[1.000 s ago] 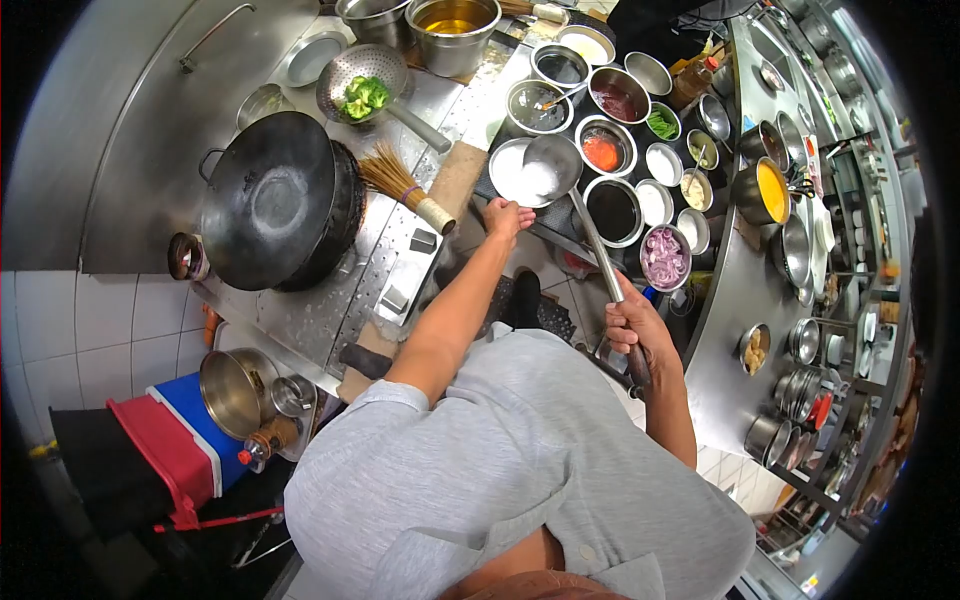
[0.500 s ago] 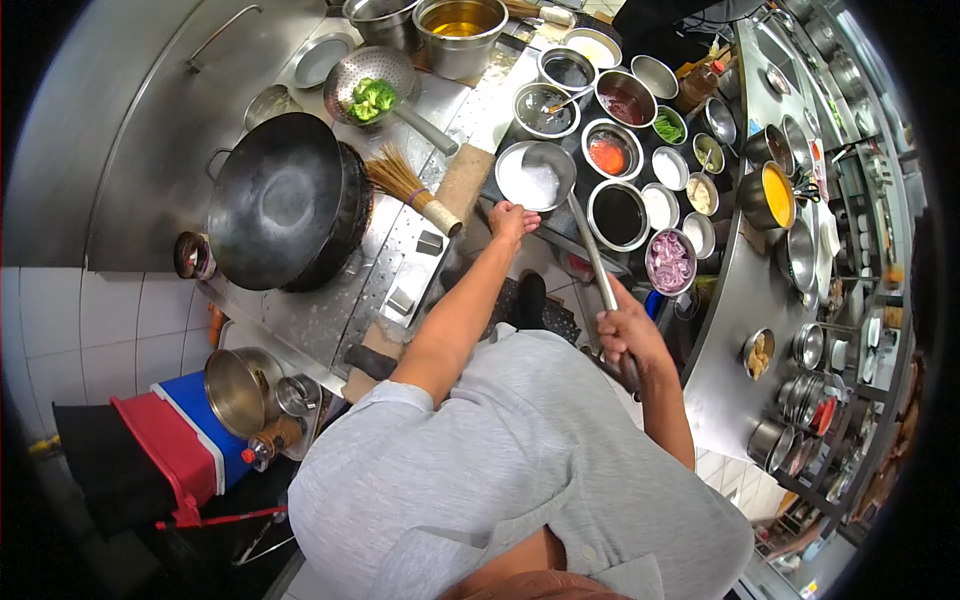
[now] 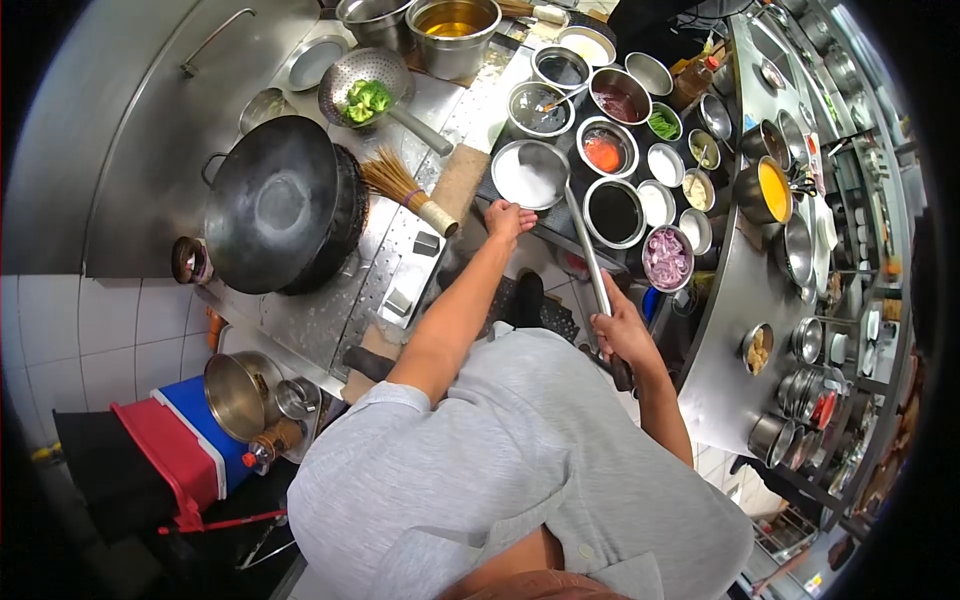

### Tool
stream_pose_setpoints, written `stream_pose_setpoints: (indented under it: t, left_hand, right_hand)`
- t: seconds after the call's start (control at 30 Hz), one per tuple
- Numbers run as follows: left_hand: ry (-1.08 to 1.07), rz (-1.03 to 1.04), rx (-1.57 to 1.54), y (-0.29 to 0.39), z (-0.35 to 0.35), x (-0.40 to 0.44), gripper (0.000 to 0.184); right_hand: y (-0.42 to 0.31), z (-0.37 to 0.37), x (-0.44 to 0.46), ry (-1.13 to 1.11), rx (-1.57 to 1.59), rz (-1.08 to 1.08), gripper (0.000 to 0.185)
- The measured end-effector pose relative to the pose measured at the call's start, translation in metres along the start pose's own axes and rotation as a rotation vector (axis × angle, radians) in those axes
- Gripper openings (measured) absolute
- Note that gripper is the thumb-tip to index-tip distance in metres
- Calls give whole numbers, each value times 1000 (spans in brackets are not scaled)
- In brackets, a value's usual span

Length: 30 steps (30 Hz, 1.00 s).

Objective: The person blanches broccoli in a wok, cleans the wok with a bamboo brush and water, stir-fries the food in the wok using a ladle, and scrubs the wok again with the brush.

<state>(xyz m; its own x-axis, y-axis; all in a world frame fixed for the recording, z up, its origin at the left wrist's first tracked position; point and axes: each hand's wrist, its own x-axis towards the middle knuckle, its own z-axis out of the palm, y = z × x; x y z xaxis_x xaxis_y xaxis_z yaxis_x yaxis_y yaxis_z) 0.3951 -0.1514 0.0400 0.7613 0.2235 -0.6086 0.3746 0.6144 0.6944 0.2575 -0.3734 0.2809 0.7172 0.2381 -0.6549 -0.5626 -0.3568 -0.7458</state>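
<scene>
My right hand (image 3: 624,326) is wrapped round the long handle of a metal ladle (image 3: 588,248). The ladle's bowl sits over a round pot of white contents (image 3: 510,188), covering part of them; whether it dips in is unclear. Close against the pot's near rim, my left hand (image 3: 511,220) has its fingers curled and pressed together. What they hold, if anything, is hidden. Right of the pot stands a container of dark liquid (image 3: 615,212), and behind that one with something orange-red (image 3: 604,153).
At left a black wok (image 3: 275,205) rests on the stove, with a bamboo brush (image 3: 395,180) beside it. A perforated strainer (image 3: 345,72) holds broccoli (image 3: 367,101). Sliced purple onion (image 3: 667,258) fills a bowl near the ladle. A steel counter (image 3: 715,385) lies to the right.
The ladle's bowl has shifted slightly left over the white contents, and my right hand has moved a little with it. My left hand stays by the rim.
</scene>
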Motion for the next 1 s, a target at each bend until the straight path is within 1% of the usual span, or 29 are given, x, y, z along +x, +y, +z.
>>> stream_pose_setpoints:
  t: [0.03, 0.07, 0.13, 0.17, 0.2, 0.27, 0.3, 0.33, 0.4, 0.43, 0.5, 0.6, 0.63, 0.67, 0.73, 0.77, 0.8, 0.87, 0.93, 1.0]
  left_hand:
    - [10, -7, 5, 1, 1, -2, 7]
    - [18, -13, 9, 3, 2, -3, 7]
    - [19, -9, 12, 3, 2, -5, 7]
    - [20, -4, 13, 4, 3, -5, 6]
    - [20, -3, 11, 4, 3, -5, 6]
    - [29, -15, 30, 5, 2, -4, 5]
    - [31, -14, 28, 5, 1, -4, 5]
    - [17, -7, 34, 3, 1, -4, 5]
    - [-1, -2, 42, 1, 1, -4, 5]
    - [3, -1, 50, 2, 1, -3, 5]
    - [6, 3, 55, 3, 2, -4, 5]
    - [3, -13, 52, 7, 3, -7, 5]
    - [6, -16, 50, 8, 4, -8, 5]
    - [9, -21, 48, 9, 4, -9, 5]
    - [2, -19, 45, 8, 3, -12, 5]
    - [-7, -16, 41, 8, 3, -12, 5]
    - [-9, -16, 42, 8, 4, -12, 5]
    - [3, -26, 45, 9, 3, -10, 5]
    - [3, -21, 22, 7, 1, -7, 7]
    - [-4, -14, 5, 5, -1, -2, 8]
  right_hand:
    - [-3, 1, -1, -50, 92, 36, 82]
    - [-7, -2, -2, -50, 92, 35, 82]
    - [-13, -15, -3, -200, 579, 156, 81]
    - [-13, -19, -3, -207, 682, 164, 81]
    - [-12, -19, -4, -207, 679, 163, 81]
    - [-12, -19, -8, -188, 471, 58, 80]
    - [-14, -16, -11, -142, 387, 32, 81]
    - [-14, -15, -12, -141, 387, 33, 81]
    - [-15, -12, -13, -23, 156, -3, 83]
    - [-15, -10, -13, -20, 157, -2, 83]
    - [-14, -6, -10, 42, -36, -33, 85]
    - [-5, 0, -2, 31, -67, -33, 85]
    - [-1, -1, 1, -23, -5, 1, 84]
    - [0, -3, 1, -23, -6, 1, 84]
    - [-11, -5, -1, -124, 356, 95, 84]
    - [-15, -10, -1, -177, 489, 120, 79]
    - [-14, -14, -2, -174, 490, 118, 79]
    - [-14, -18, -4, -234, 653, 138, 79]
    - [-15, -16, -9, -236, 605, 128, 80]
    - [-18, -11, -12, -145, 389, 54, 81]
